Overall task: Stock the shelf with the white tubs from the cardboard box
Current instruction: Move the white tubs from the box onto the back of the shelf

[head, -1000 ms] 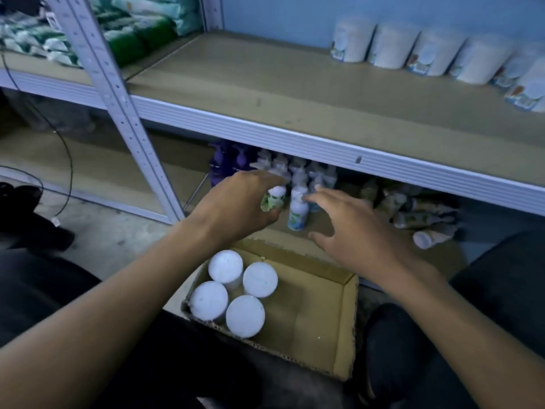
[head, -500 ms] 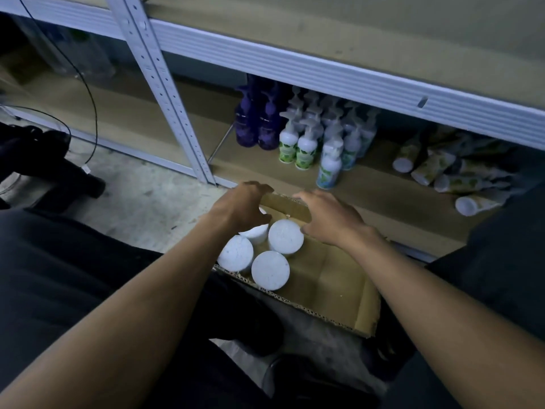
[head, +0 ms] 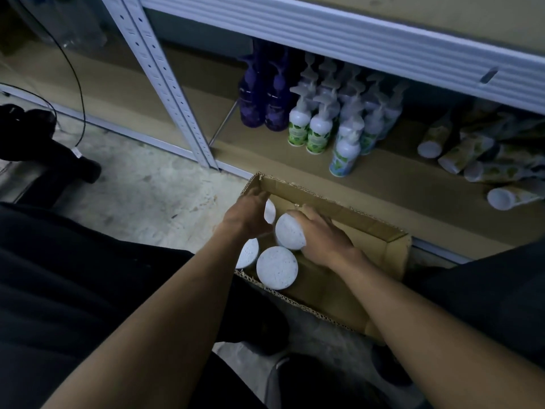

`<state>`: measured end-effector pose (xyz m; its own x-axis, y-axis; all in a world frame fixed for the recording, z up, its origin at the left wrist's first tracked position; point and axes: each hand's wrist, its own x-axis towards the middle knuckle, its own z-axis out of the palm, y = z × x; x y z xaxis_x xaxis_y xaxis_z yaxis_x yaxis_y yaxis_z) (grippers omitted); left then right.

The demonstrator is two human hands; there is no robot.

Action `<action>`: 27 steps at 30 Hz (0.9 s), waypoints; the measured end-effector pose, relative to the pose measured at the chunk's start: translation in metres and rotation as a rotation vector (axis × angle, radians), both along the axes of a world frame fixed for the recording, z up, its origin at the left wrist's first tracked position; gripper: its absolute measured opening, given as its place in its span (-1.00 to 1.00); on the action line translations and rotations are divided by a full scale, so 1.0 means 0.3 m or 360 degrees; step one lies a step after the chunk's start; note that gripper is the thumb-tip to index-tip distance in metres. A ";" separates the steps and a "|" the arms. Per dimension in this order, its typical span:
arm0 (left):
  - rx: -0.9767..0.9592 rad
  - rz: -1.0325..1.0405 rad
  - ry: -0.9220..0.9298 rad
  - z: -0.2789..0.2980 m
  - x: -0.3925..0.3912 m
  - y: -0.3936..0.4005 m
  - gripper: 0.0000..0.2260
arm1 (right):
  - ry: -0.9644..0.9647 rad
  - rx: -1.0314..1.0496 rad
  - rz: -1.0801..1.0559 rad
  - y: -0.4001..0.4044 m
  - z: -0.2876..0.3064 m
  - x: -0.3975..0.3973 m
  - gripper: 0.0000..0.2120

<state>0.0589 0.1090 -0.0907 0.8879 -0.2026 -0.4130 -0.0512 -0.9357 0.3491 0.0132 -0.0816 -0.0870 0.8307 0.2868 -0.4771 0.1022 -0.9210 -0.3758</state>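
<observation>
An open cardboard box sits on the floor in front of the low shelf. Several white tubs stand in its left half. My left hand wraps around the far-left tub, mostly hiding it. My right hand grips the tub beside it, which is tilted with its white lid facing me. Two more tubs stay upright nearer to me: one fully in sight, one partly under my left forearm.
The bottom shelf holds white pump bottles, purple bottles and tubes lying on their sides. A metal upright stands left of the box. A black cable and a dark object lie at far left.
My view has dropped from the upper shelf to the box. Both hands have come down into it and closed around the two far tubs; the right one is now tilted.
</observation>
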 end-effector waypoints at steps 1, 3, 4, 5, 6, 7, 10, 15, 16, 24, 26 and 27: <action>0.0008 0.0014 0.0010 -0.015 0.004 -0.002 -0.19 | -0.0012 0.0013 0.0006 -0.002 -0.015 0.002 -0.19; 0.0020 0.0047 0.0052 -0.043 0.009 0.001 -0.14 | -0.0037 0.0031 0.0026 -0.007 -0.041 0.006 -0.15; 0.0029 0.0068 0.0075 -0.055 0.011 0.005 -0.12 | -0.0044 0.0036 0.0043 -0.010 -0.052 0.008 -0.14; 0.0041 0.0086 0.0102 -0.066 0.012 0.009 -0.10 | -0.0045 0.0035 0.0068 -0.012 -0.063 0.008 -0.14; 0.0058 0.0093 0.0124 -0.075 0.012 0.014 -0.09 | -0.0044 0.0026 0.0098 -0.014 -0.070 0.006 -0.13; 0.0077 0.0087 0.0135 -0.080 0.013 0.017 -0.08 | -0.0043 0.0009 0.0129 -0.015 -0.076 0.006 -0.13; 0.0121 0.0064 0.0124 -0.087 0.016 0.022 -0.09 | -0.0029 -0.0024 0.0180 -0.015 -0.088 0.008 -0.13; 0.0242 0.0008 0.0038 -0.106 0.008 0.010 -0.10 | -0.0052 0.0031 0.0119 0.010 -0.125 0.016 -0.19; 0.0271 -0.0004 0.0011 -0.111 0.006 0.008 -0.11 | -0.0060 0.0038 0.0102 0.014 -0.131 0.015 -0.20; 0.0300 -0.0009 -0.0043 -0.104 0.009 0.000 -0.19 | -0.0121 0.0045 0.0024 0.014 -0.154 0.021 -0.22; 0.0271 -0.0003 -0.0029 -0.095 0.008 -0.006 -0.18 | -0.0134 0.0046 -0.0007 0.005 -0.150 0.024 -0.22; 0.0250 0.0009 -0.0028 -0.089 0.007 -0.008 -0.18 | -0.0140 0.0053 -0.0027 0.000 -0.147 0.025 -0.23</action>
<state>0.0610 0.1065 -0.1174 0.8963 -0.1316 -0.4234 -0.0505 -0.9790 0.1974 0.0208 -0.0817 -0.1310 0.8740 0.2870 -0.3923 0.1208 -0.9100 -0.3966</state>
